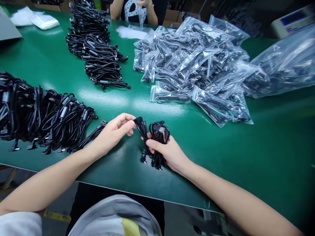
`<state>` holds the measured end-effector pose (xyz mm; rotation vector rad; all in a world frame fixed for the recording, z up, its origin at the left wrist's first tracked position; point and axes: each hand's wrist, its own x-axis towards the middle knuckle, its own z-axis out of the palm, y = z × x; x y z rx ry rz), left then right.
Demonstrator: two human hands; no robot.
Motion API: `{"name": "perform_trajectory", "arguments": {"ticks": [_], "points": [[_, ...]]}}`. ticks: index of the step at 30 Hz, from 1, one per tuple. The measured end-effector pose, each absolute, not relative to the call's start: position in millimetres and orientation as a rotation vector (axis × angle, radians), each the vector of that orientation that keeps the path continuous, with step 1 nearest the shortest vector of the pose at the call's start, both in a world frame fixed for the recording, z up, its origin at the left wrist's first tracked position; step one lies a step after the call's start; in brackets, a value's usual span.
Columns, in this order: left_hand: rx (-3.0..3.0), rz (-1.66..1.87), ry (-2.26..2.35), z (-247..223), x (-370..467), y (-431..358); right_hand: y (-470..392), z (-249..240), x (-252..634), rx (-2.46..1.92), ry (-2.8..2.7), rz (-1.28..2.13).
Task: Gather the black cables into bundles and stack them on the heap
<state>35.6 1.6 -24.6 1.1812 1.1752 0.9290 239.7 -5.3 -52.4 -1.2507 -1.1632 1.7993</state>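
Above the near part of the green table, my right hand [163, 149] is closed around several folded black cables [158, 132]. One bundle stands apart from the others between its thumb and fingers, and small plugs hang from the lower ends. My left hand [120, 126] pinches the black connector [138, 120] at the top of that separate bundle. To the left of my left hand lies a large heap of black cable bundles [61, 121], with one bundle reaching out beneath my left forearm.
A second row of cable bundles [98, 49] lies at the back left. Clear zip bags with cables [187, 59] are piled right of centre, beside a large plastic bag [283, 65]. White bags [34, 18] lie far left. Across the table are another person's hands [145, 3].
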Motion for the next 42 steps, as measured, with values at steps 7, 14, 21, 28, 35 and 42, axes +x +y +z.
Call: {"name": "perform_trajectory", "arguments": {"ticks": [7,14,21,28,35,42], "points": [[1.206,0.954,1.155,-35,40,-5,-6,-24,251,-1.296,-1.728,1.155],[1.26,0.995,1.064,-34,38,-4,-9,-27,250,-1.185,-1.78,1.279],[1.259,1.024,0.945,-38,37,2,-2,-39,251,-1.12,-1.283,1.965],[1.2,1.022,0.962,-42,33,3,-9,-35,245,-0.814,-0.94,2.399],[1.144,0.998,1.06,-41,37,1,-16,-46,238,-1.044,-1.023,2.152],[1.032,0.96,1.117,-33,42,0,-14,-46,237,-1.154,-1.119,2.058]]}}
